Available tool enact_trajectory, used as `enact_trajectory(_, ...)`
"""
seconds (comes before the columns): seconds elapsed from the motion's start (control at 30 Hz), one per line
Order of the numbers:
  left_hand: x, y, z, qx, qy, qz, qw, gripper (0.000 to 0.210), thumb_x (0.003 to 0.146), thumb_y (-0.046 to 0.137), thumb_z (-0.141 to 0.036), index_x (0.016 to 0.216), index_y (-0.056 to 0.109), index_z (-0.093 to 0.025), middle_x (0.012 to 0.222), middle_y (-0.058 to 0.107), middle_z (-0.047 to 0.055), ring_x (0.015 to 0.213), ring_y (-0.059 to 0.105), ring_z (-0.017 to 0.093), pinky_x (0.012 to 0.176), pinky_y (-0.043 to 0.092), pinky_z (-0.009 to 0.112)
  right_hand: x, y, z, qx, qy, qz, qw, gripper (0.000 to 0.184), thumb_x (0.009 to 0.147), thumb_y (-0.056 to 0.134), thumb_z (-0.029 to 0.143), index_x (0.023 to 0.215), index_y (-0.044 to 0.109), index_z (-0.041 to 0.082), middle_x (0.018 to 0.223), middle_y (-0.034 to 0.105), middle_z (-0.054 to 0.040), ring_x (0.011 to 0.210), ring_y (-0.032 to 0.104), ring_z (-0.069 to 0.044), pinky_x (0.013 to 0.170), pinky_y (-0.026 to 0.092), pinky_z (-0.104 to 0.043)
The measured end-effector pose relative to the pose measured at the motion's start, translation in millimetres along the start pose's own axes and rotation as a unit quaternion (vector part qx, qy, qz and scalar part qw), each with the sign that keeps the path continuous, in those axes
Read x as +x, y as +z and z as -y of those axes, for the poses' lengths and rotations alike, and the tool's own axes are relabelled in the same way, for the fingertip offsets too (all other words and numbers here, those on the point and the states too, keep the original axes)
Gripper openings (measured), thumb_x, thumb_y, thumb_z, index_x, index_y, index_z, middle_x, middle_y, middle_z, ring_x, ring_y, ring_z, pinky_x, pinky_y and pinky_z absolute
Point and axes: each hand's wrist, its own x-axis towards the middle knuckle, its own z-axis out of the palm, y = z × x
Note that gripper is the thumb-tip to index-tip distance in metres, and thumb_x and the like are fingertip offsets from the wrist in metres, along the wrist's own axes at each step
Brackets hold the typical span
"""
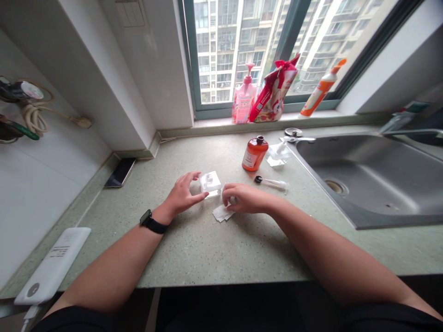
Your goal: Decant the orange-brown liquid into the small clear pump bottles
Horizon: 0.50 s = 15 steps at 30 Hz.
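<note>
A clear square bottle with a round neck on its top stands on the speckled counter. My left hand, a black watch at its wrist, curves around the bottle's left side, with thumb and fingertips at its edges. Just right of the bottle, my right hand is closed, fingers curled downward. A small whitish round thing shows between those fingers; its kind is unclear. Under the right fingertips lies a folded white tissue, partly hidden by the hand.
Behind my right hand are an amber-orange bottle, a clear pump dispenser and a clear tube with a black cap. A steel sink is at right. A phone and a white power bank lie at left.
</note>
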Motion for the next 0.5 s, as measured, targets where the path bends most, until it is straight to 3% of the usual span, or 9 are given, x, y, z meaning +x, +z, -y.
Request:
enact_trajectory(0.1, 0, 0.5, 2, 0.010, -0.004, 0.004, 1.000, 0.070, 0.085, 0.080, -0.053, 0.142, 0.057, -0.022, 0.135, 0.069, 0.012, 0.125, 0.067, 0.033, 0.114, 0.049, 0.054, 0, -1, 2, 0.000, 0.030, 0.000, 1.000, 0.019, 0.085, 0.078, 0.020, 0.104, 0.077, 0.024, 0.107, 0.070, -0.0044, 0.091, 0.067, -0.019, 0.086, 0.051, -0.032)
enact_trajectory(0.23, 1, 0.1, 3, 0.010, 0.004, 0.006, 1.000, 0.064, 0.085, 0.079, -0.053, 0.138, 0.060, -0.021, 0.133, 0.070, 0.012, 0.124, 0.067, 0.034, 0.113, 0.049, 0.054, 1, -1, 7, 0.003, 0.023, 0.020, 1.000, 0.010, 0.086, 0.078, 0.020, 0.095, 0.078, 0.023, 0.105, 0.070, -0.0044, 0.095, 0.066, -0.020, 0.089, 0.049, -0.032)
enact_trajectory(0.37, 3, -1.0, 3, 0.008, 0.021, -0.002, 1.000, 0.060, 0.085, 0.080, -0.053, 0.133, 0.063, -0.022, 0.127, 0.072, 0.011, 0.120, 0.068, 0.033, 0.110, 0.051, 0.052, 1, -2, 8, 0.023, 0.025, 0.023, 0.999, 0.009, 0.085, 0.077, 0.016, 0.090, 0.074, 0.022, 0.095, 0.068, -0.0020, 0.083, 0.061, -0.016, 0.077, 0.046, -0.028)
enact_trajectory(0.5, 4, -2.3, 3, 0.002, 0.040, -0.011, 0.999, 0.057, 0.085, 0.081, -0.053, 0.129, 0.064, -0.022, 0.124, 0.072, 0.010, 0.116, 0.069, 0.031, 0.107, 0.053, 0.050, -2, -11, 0, 0.105, 0.013, 0.038, 0.994, 0.015, 0.088, 0.076, 0.023, 0.103, 0.076, 0.024, 0.087, 0.069, 0.0003, 0.078, 0.060, -0.015, 0.072, 0.047, -0.028)
